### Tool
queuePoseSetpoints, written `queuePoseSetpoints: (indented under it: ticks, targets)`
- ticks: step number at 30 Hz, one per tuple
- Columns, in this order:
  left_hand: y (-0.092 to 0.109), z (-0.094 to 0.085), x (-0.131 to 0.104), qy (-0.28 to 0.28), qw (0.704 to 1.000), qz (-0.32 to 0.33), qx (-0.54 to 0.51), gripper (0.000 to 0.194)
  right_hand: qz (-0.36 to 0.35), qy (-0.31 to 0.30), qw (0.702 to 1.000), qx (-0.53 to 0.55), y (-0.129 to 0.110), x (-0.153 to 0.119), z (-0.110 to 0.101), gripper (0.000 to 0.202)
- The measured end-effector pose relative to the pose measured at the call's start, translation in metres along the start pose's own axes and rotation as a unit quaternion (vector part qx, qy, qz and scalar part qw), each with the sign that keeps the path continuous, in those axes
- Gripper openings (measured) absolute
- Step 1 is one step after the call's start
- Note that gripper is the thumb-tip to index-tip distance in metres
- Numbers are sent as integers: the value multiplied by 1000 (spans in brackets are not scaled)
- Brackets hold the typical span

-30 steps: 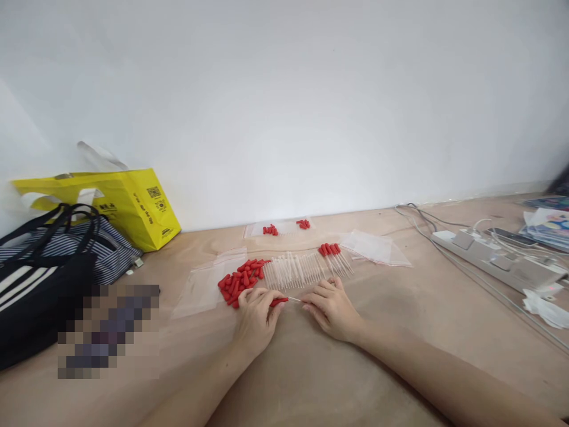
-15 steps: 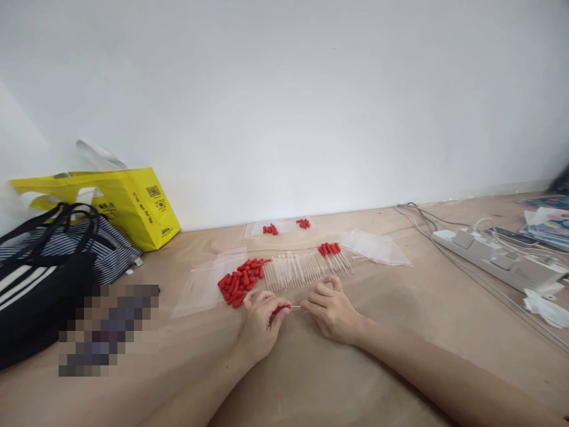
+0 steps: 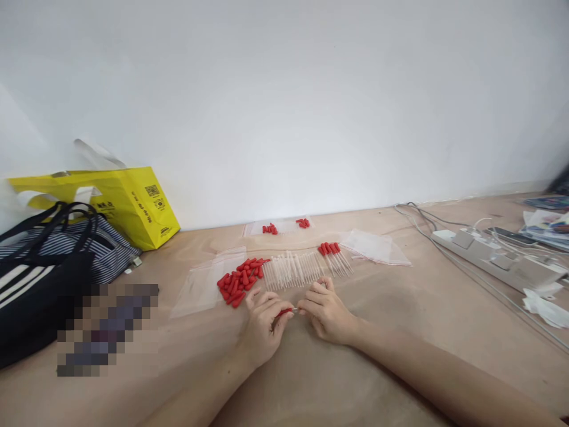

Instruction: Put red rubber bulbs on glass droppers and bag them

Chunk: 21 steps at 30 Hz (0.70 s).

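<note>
My left hand [image 3: 267, 320] pinches a red rubber dropper bulb [image 3: 284, 312] between thumb and fingers. My right hand [image 3: 326, 311] is closed on a thin clear dropper tube [image 3: 296, 310], whose end points at the bulb's mouth; a short stretch of tube shows between the hands. Whether the tube is inside the bulb is too small to tell. Just beyond my left hand lies a pile of loose red bulbs [image 3: 240, 281]. A row of clear tubes [image 3: 293, 268] stretches to its right, followed by several droppers [image 3: 333, 258] with bulbs on their ends.
Flat plastic zip bags lie left [image 3: 204, 284] and right [image 3: 377, 246]; another bag with red-tipped pieces [image 3: 278, 228] is near the wall. A yellow bag [image 3: 146, 207] and a black bag [image 3: 44, 296] stand left. A power strip [image 3: 498, 261] with cables lies right.
My right hand has moved left towards my left hand, so less of the tube shows between them. The bulb and tube are closer together.
</note>
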State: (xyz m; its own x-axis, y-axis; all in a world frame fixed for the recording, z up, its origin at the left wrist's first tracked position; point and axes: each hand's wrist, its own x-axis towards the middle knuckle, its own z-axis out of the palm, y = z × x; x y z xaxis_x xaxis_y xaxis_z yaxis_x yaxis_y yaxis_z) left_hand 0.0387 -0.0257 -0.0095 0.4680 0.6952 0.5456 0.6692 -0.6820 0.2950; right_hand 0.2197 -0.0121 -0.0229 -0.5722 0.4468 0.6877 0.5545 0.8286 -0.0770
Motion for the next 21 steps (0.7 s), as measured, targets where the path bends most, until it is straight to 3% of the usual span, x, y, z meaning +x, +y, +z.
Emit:
queuePoseSetpoints:
  ticks: [8, 16, 21]
  targets:
    - [-16, -6, 1, 5, 999, -1, 49, 15, 33, -27, 999, -12, 8, 1, -4, 16]
    - [-13, -12, 1, 34, 997, 2, 73, 17, 65, -77, 995, -6, 12, -2, -12, 14]
    - [-19, -10, 1, 24, 994, -39, 103, 17, 111, -99, 988, -40, 16, -2, -13, 15]
